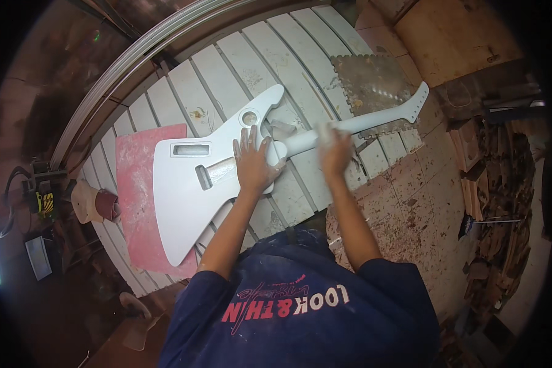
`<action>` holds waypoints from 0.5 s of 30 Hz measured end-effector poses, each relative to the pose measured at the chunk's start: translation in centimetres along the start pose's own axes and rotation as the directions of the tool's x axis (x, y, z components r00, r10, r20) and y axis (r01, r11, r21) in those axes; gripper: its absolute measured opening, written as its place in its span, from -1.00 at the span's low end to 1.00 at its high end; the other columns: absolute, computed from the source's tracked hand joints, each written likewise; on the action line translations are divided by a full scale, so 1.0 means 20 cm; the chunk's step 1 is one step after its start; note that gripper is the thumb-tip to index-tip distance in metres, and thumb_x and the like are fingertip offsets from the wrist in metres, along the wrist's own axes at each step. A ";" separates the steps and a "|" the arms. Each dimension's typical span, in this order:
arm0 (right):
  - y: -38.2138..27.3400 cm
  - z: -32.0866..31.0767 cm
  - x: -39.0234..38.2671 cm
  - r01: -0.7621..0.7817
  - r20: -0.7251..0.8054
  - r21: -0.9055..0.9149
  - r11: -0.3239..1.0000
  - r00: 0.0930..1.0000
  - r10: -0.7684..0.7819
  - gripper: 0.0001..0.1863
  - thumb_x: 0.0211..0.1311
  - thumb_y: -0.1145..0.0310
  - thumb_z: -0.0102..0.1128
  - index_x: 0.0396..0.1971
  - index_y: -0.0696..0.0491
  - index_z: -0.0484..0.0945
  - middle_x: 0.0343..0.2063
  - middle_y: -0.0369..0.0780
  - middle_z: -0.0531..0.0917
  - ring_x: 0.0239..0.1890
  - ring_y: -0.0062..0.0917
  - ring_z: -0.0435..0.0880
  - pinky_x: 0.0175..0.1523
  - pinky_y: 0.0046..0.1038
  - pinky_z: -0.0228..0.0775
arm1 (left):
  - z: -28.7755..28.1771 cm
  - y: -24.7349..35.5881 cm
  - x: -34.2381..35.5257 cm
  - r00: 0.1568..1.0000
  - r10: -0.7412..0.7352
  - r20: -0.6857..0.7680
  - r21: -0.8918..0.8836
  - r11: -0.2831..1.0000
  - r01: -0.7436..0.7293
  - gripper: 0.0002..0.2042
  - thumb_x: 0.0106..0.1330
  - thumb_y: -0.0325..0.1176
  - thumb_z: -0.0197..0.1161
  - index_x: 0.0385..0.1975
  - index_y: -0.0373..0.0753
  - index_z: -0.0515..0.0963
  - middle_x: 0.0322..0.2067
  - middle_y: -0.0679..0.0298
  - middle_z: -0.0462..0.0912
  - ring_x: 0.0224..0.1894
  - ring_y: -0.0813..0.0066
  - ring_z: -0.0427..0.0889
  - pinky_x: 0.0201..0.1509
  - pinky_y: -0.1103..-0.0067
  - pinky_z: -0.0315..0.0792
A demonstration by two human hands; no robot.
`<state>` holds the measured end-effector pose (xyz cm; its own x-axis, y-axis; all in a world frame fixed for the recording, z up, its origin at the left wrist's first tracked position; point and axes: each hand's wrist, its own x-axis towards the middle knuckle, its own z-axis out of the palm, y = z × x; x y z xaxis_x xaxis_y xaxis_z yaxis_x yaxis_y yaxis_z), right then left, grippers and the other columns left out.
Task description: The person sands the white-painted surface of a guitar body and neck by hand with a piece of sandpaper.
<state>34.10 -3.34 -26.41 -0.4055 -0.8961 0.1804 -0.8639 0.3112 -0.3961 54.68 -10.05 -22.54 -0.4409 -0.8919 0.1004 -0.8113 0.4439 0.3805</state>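
Note:
A white, angular electric guitar (184, 164) lies on the slatted table, its body to the left and its neck (374, 119) stretching right to a hooked headstock with a row of small holes. Cut into the body are a round hole and several rectangular cavities. My left hand (254, 164) rests flat on the body near the neck joint, fingers spread. Over the neck, my right hand (335, 150) is curled and smeared by motion. Something pale shows at its fingers, too blurred to name. A small greyish folded piece (282, 129) lies beside the neck joint.
Under the body's left end is a dusty red mat (142, 178) on the white slatted table (221, 67). A grey interlocking mat (374, 86) lies beneath the neck. Rolled sanding belts or paper (106, 205) sit at the left edge. Wood pieces (503, 202) are stacked at right.

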 end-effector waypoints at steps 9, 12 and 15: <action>0.00 0.05 0.04 -0.054 -0.083 -0.034 0.998 0.995 0.051 -0.35 0.02 0.19 0.54 0.21 -0.18 0.61 -0.09 -0.08 0.53 0.04 -0.09 0.54 0.11 -0.06 0.40 | 0.00 0.01 0.01 1.000 0.012 0.000 -0.012 1.000 -0.012 -0.31 0.11 0.12 0.46 0.20 -0.14 0.59 0.49 -0.05 0.19 0.57 -0.14 0.02 0.60 -0.10 -0.16; -0.16 0.00 -0.06 0.059 0.063 0.071 0.996 0.996 -0.064 -0.37 0.05 0.26 0.52 0.21 -0.17 0.60 -0.14 -0.10 0.54 0.03 -0.12 0.54 0.10 -0.09 0.41 | 0.01 -0.04 -0.01 1.000 -0.002 0.007 0.006 1.000 0.002 -0.30 0.11 0.13 0.45 0.21 -0.16 0.59 0.50 -0.05 0.19 0.58 -0.13 0.02 0.61 -0.08 -0.17; 0.03 -0.05 0.14 -0.078 -0.035 0.019 0.997 0.996 0.079 -0.33 0.00 0.25 0.55 0.22 -0.20 0.60 -0.12 -0.10 0.53 0.05 -0.11 0.54 0.11 -0.05 0.39 | -0.01 -0.04 -0.02 1.000 -0.016 0.020 0.012 1.000 0.016 -0.28 0.10 0.13 0.46 0.23 -0.17 0.58 0.51 -0.04 0.18 0.58 -0.12 0.01 0.61 -0.08 -0.17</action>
<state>32.20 -5.28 -25.28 -0.4826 -0.8572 0.1796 -0.8235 0.3743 -0.4262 55.56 -10.08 -22.79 -0.4354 -0.8970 0.0762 -0.8225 0.4308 0.3713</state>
